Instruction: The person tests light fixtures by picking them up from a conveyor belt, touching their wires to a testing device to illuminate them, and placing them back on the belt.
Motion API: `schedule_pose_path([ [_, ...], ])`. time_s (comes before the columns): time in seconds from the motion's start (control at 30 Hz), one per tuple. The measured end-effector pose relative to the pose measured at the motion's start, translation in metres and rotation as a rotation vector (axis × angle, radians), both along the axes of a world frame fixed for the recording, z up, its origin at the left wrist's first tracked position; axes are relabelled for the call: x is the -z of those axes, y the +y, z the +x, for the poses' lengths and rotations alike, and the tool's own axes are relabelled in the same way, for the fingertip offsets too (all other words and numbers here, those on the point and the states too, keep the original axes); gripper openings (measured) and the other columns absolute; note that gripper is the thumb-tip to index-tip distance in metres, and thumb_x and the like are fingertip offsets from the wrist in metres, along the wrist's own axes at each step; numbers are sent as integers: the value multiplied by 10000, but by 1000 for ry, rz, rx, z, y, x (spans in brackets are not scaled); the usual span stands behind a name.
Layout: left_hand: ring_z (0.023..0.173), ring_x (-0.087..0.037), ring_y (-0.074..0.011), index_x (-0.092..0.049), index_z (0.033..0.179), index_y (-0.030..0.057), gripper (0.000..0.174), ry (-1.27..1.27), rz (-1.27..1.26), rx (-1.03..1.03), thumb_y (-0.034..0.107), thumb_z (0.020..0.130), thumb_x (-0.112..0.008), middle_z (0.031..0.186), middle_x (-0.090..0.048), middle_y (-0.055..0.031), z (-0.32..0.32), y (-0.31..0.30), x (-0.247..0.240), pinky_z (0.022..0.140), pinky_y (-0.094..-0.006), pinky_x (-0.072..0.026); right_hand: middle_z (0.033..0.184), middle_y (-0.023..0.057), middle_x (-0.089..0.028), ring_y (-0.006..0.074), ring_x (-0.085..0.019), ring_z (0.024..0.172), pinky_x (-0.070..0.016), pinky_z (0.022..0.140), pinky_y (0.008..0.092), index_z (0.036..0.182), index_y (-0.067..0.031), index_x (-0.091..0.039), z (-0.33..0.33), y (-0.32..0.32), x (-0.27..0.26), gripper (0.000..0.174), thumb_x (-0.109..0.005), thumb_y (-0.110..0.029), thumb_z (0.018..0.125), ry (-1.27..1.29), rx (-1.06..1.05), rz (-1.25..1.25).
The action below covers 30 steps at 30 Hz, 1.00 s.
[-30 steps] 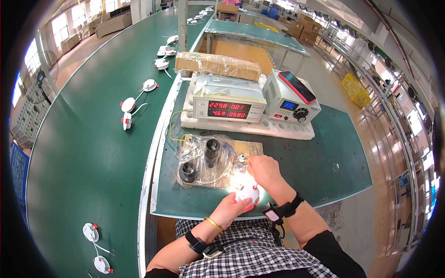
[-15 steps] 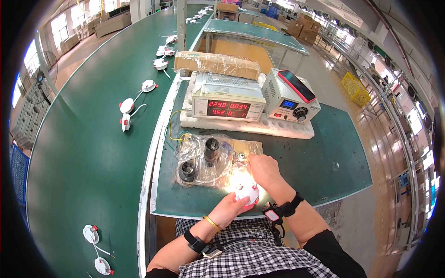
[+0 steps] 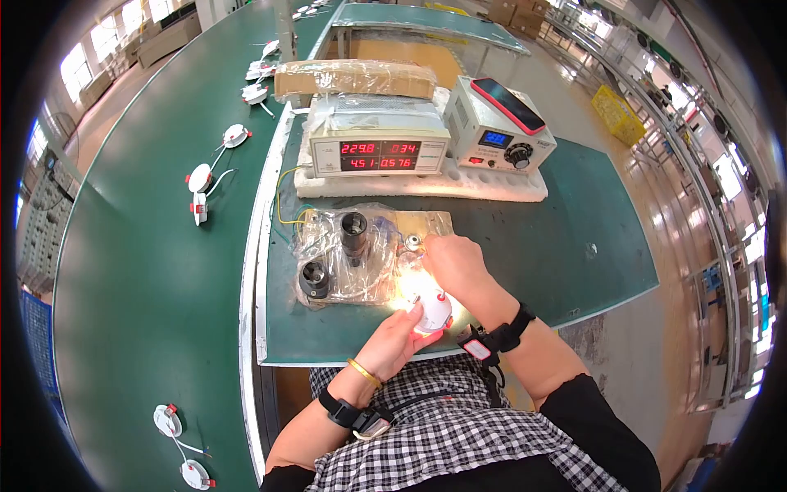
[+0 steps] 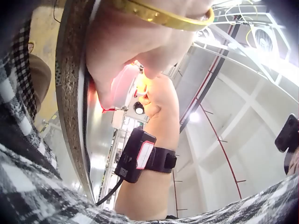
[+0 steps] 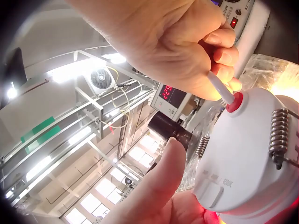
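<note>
A lit round white lamp is held in the left hand near the bench's front edge, its glow falling on the board. In the right wrist view the lamp shows coiled springs and a red grommet with a white cable. The curled fingers of the right hand pinch that cable. Seen from the head, the right hand is just above the lamp, beside a small metal terminal on the wrapped board. The left thumb lies by the lamp's side.
Two black sockets stand on the plastic-wrapped board. Behind it are a meter with red digits and a power unit bearing a phone. More white lamps lie on the long green table at left.
The head view has shifted, so the bench sits higher and further left. The meter digits differ slightly. Both hands keep their hold on the lamp and its cable.
</note>
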State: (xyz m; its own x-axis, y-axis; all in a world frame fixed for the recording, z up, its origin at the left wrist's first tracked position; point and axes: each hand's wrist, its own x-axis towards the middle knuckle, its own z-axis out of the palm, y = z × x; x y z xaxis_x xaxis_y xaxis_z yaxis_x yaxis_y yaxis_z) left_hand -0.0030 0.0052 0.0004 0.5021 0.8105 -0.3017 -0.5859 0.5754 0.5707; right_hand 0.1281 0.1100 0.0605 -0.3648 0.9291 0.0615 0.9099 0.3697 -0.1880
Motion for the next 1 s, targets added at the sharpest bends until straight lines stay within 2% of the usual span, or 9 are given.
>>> schedule_pose_path([
  [0.1, 1155, -544, -235, -397, 1298, -59, 476, -30, -78, -49, 324, 1024, -327, 1282, -517, -153, 1, 1, -5, 997, -347, -456, 726, 179, -660, 342, -665, 720, -530, 638, 434, 769, -33, -673, 0, 0, -2, 130, -610, -143, 741, -8, 5, -27],
  [0.3, 1155, -546, -248, -384, 1305, -60, 490, -50, -70, -44, 333, 1028, -293, 1296, -503, -169, 1, 1, -3, 996, -359, -461, 739, 175, -666, 336, -669, 739, -533, 647, 427, 777, -33, -679, -1, 1, -2, 130, -598, -127, 738, -24, 37, -64],
  [0.53, 1171, -530, -248, -405, 1296, -65, 474, -51, 18, 5, 315, 1017, -356, 1287, -518, -150, 1, 1, 8, 1005, -368, -446, 764, 171, -668, 334, -667, 754, -529, 658, 436, 787, -38, -680, 1, 0, 1, 146, -582, -140, 751, -14, 40, -79],
  [0.63, 1138, -545, -204, -436, 1299, -13, 429, 40, -1, -33, 293, 998, -441, 1255, -539, -109, -12, -14, -5, 970, -359, -468, 752, 173, -655, 351, -649, 737, -513, 658, 453, 834, -46, -677, -1, -6, -4, 209, -580, -228, 802, 86, -3, -81],
  [0.7, 1125, -555, -204, -415, 1316, 1, 422, 88, 32, -76, 279, 1000, -435, 1254, -535, -108, -45, -28, -23, 949, -344, -482, 692, 160, -633, 312, -636, 658, -492, 606, 398, 891, -33, -666, -2, -18, -20, 266, -588, -283, 843, 420, -87, -213],
  [0.83, 1069, -592, -209, -411, 1324, 0, 430, 589, 94, -361, 256, 982, -466, 1231, -559, -119, -164, -71, -46, 904, -344, -502, 642, 134, -604, 249, -599, 587, -457, 566, 336, 934, -16, -655, 2, -39, -36, 304, -605, -306, 860, 614, -120, -379],
  [0.9, 1011, -604, -188, -480, 1280, 10, 412, 1038, 48, -440, 277, 966, -490, 1147, -601, -94, -226, -95, -63, 823, -327, -510, 633, 119, -589, 206, -563, 560, -439, 556, 297, 967, -18, -653, 8, -44, -29, 281, -620, -272, 852, 628, -180, -490],
  [0.97, 1048, -593, -227, -553, 1194, 9, 407, 1541, 56, -326, 311, 921, -560, 1118, -614, -123, -285, -115, -69, 854, -365, -486, 664, 127, -606, 223, -580, 583, -449, 571, 305, 973, -24, -653, 12, -50, -31, 274, -617, -268, 854, 579, -215, -538],
  [1.0, 1048, -593, -227, -553, 1194, 9, 407, 1547, 55, -339, 311, 921, -560, 1118, -614, -123, -296, -114, -71, 854, -365, -486, 695, 135, -623, 240, -597, 607, -460, 585, 314, 978, -30, -654, 13, -51, -30, 267, -614, -264, 855, 525, -231, -582],
])
